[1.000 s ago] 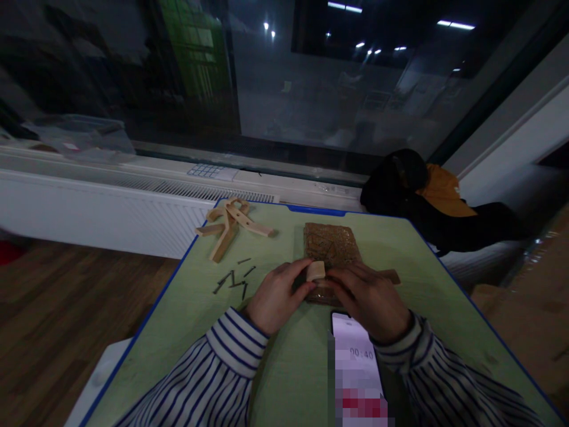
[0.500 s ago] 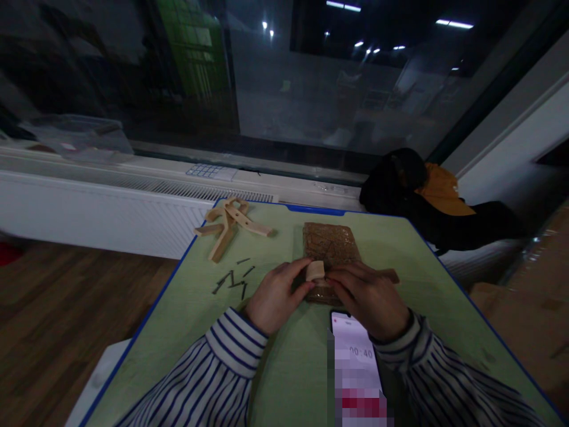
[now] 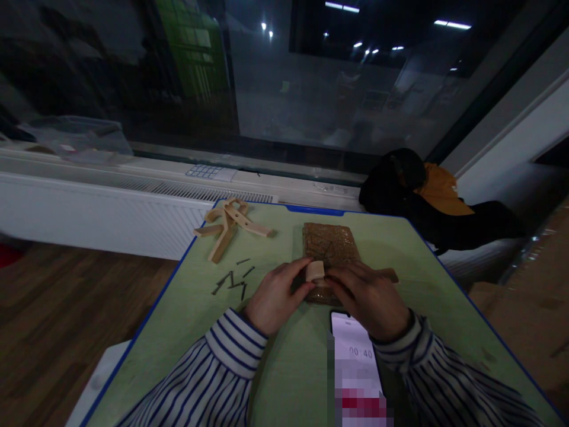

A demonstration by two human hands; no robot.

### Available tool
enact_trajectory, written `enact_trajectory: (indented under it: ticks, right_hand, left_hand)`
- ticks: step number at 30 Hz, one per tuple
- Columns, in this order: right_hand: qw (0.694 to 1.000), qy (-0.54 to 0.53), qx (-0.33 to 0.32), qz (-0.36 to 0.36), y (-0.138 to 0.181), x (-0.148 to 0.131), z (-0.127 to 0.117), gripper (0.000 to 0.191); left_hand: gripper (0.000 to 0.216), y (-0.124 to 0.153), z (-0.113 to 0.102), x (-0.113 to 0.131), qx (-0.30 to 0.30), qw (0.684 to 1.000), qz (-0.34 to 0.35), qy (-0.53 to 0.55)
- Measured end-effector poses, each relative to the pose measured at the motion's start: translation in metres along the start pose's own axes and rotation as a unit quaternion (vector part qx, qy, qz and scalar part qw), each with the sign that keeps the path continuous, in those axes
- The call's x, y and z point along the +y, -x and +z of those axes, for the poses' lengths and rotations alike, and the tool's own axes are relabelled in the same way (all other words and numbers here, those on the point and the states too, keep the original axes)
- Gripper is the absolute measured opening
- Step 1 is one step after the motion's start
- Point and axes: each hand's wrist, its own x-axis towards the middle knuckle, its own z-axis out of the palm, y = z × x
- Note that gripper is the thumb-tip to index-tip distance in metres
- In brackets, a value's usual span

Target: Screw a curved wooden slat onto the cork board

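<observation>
My left hand (image 3: 276,299) pinches the left side of a small pale wooden piece (image 3: 315,271) between thumb and fingers. My right hand (image 3: 371,296) has its fingertips closed at the right side of the same piece. Both hands are over the near part of a brown, shiny-wrapped block (image 3: 331,237) with dark thin shapes on its top. From behind the right hand sticks out the end of another wooden part (image 3: 388,274); whether it joins the held piece is hidden.
Several loose screws (image 3: 231,280) lie left of my hands on the green table (image 3: 284,356). Behind them is a pile of curved wooden parts (image 3: 231,222), one with holes. A phone (image 3: 353,350) showing 00:40 lies near my right wrist. A radiator (image 3: 111,204) stands beyond the table.
</observation>
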Motion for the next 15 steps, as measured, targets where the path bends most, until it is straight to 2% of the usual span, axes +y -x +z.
enact_trajectory:
  ticks: [15]
  right_hand:
    - [1.000,0.008,0.004,-0.005,-0.0005,0.0001,-0.0002,0.017]
  left_hand:
    - [0.040,-0.0001,0.0008,0.0001,-0.003,1.000,-0.006,0.001]
